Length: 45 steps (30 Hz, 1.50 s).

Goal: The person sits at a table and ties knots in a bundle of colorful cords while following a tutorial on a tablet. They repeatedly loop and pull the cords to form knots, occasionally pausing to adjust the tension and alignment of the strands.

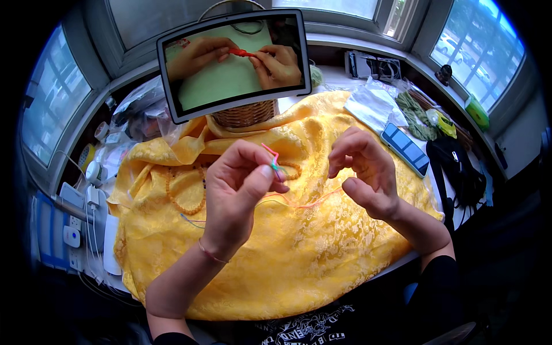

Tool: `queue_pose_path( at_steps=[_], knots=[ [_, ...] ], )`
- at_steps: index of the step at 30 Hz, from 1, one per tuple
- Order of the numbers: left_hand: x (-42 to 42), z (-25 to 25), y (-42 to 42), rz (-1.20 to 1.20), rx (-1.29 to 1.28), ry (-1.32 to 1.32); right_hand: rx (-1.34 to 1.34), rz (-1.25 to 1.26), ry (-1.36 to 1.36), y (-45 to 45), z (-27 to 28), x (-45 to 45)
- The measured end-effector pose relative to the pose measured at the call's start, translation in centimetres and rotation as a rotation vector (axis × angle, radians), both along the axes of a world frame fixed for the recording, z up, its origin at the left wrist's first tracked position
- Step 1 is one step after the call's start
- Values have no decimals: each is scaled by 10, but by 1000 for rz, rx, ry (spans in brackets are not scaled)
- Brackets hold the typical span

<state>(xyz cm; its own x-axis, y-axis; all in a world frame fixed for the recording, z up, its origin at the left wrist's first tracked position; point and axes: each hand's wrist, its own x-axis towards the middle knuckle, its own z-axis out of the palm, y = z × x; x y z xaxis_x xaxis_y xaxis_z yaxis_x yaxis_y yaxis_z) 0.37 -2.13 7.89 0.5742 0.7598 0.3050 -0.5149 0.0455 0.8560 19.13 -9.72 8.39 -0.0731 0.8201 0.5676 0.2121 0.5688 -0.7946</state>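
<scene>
Thin cords [274, 164] in pink, green and purple are pinched between the thumb and fingers of my left hand [241, 185], raised above a yellow patterned cloth [276, 267]. Some of the strands trail rightward below the hands, and loose cord ends [192, 221] show left of my left wrist. My right hand [366, 172] is at the right, fingers curled and thumb apart, with nothing visible between them. On the cloth lie a loop of amber-coloured beads [169, 194] at the left and another beaded loop [295, 172], partly hidden, behind my left hand.
A tablet [308, 86] showing two hands with red cord leans by a wicker basket [246, 114] at the back. A blue phone [405, 148], white cloth [373, 105] and black bag [455, 172] lie right. Plastic bags [144, 108], jars and charging cables crowd the left.
</scene>
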Motion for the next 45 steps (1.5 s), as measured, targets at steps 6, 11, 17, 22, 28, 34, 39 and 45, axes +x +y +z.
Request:
queue_pose_path(
  at_steps=[6,11,17,22,28,34,39,45],
  knots=[
    [2,-4,-17,-59,211,119,252,-142,-334,-11,16,-13],
    [5,-2,-27,10,326,218,328,-213,-452,-15,15,-17],
    [6,-6,-30,48,313,245,314,-217,-455,-12,12,-19],
    [6,-9,-27,-51,154,200,325,-191,-408,-8,6,-19],
    [4,-5,-26,-207,-18,195,43,89,-125,-5,-5,-14],
    [4,-8,-19,-297,-69,175,-75,122,19,-3,-12,-13],
    [5,-10,-19,-271,-26,211,-33,99,-25,-1,-14,-12],
    [5,-7,-20,-259,-13,233,153,-39,-216,1,-1,-10]
  ],
)
